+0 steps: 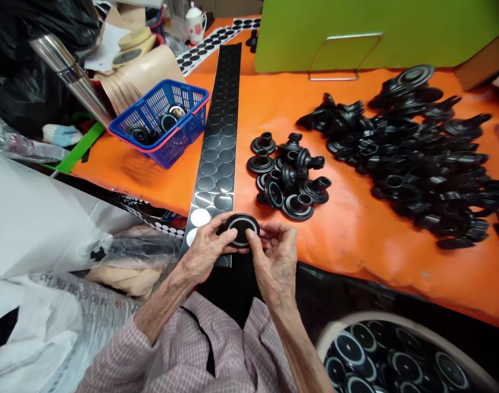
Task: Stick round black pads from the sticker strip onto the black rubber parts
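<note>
A round black part with a pale ring on its face is held between both hands at the table's front edge. My left hand grips its left side, thumb on the face. My right hand holds the right side, its thumb also pressing the face. Under and behind my left hand lies a long black sheet of round stickers; two white circles show near its front end. Several black flanged parts sit in a small group just beyond my right hand.
A large pile of black parts covers the right of the orange table. At the left stands a blue basket with round parts inside. A pale-rimmed tub of black discs is at the lower right. A green board stands behind.
</note>
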`<state>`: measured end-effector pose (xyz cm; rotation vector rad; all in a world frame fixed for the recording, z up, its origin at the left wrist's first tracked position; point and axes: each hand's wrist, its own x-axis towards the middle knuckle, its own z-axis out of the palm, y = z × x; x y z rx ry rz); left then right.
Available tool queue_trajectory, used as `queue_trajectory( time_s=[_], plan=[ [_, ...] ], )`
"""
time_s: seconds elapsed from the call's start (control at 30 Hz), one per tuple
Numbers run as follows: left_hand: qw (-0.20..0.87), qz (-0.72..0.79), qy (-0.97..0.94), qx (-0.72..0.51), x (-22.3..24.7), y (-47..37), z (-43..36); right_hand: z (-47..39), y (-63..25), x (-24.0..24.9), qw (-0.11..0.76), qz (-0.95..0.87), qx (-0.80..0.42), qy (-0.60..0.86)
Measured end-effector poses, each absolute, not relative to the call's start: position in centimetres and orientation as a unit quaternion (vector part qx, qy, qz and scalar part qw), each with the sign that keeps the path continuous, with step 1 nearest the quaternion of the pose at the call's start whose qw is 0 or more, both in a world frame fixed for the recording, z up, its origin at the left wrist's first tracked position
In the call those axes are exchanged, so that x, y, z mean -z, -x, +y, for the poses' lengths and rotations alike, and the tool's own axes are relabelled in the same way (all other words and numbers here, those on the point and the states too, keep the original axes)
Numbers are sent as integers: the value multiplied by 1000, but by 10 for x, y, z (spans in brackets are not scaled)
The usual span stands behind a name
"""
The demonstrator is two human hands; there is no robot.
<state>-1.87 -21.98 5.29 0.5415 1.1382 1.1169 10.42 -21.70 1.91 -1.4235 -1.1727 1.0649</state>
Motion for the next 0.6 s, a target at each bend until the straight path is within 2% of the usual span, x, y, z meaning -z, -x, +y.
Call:
queue_trajectory(
  time_s=[0.1, 0.2, 0.27, 0.37, 0.5, 0.6],
  plan=[
    [668, 505, -238, -493, -57, 22, -214, -206, -111, -21, 465, -502, -456, 569],
    [675, 495, -226, -498, -61, 23, -191, -186, -115, -24, 461, -557, -320, 612],
    [685, 486, -209, -501, -63, 20, -171, -172, -116, -22, 420, -607, -208, 642],
    [700, 475, -171, -506, -64, 11, -148, -160, -118, -15, 364, -665, -112, 642],
    [719, 439, -142, -520, -66, 12, -144, -157, -116, -12, 393, -698, -45, 597],
    [695, 433, -167, -549, -75, 36, -146, -143, -95, -19, 433, -714, -55, 548]
  ],
)
